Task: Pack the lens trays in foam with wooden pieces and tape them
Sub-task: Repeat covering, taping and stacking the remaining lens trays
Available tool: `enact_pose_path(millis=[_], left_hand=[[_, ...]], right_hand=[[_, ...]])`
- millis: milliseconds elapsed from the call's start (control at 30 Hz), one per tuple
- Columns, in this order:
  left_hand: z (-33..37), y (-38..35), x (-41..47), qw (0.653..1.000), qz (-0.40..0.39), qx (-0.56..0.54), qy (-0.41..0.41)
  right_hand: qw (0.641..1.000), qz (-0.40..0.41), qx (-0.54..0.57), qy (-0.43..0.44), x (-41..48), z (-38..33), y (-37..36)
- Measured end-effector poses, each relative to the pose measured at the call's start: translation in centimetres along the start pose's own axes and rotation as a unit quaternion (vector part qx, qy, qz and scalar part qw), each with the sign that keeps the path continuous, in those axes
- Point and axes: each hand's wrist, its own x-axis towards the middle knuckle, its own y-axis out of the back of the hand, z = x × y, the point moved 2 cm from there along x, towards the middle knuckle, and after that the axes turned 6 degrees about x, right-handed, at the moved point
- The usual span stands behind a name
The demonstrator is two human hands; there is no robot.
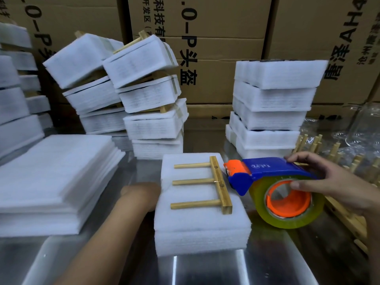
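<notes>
Foam pack, tape dispenser; cartons read "头盔".

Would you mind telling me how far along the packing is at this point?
Done: taped foam bundles with wooden pieces are stacked at the back. In hand: the front bundle carries a wooden piece but shows no tape; the right hand holds the tape dispenser at its edge, the left hand touches its side. Left: the right stack looks untaped; spare wooden pieces wait.
</notes>
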Motion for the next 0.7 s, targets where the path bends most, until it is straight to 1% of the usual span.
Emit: enact_pose_path(millis=[100,200,333,500,700], left_hand=[[0.03,-0.06,0.09,1.000,-0.001,0.000,-0.002],[0.03,-0.14,0.11,1.000,-0.003,-0.005,0.000],[-0.02,-0.26,-0.03,1.000,-0.011,0.008,0.002],[0.05,-0.30,-0.29,1.000,-0.009,0.027,0.000],[0.05,-0.59,0.29,0.997,0.014,0.059,0.041]], right_hand=[[1.000,0.012,-0.011,0.011,0.04,-0.02,0.01],[1.000,-0.007,-0.022,-0.001,0.01,0.25,0.07],[0.999,-0.033,-0.001,-0.015,0.01,0.37,0.02],[0.999,-0.038,0.008,-0.020,-0.13,0.28,-0.11],[0.999,-0.043,0.004,-0.024,-0.21,0.17,-0.18]])
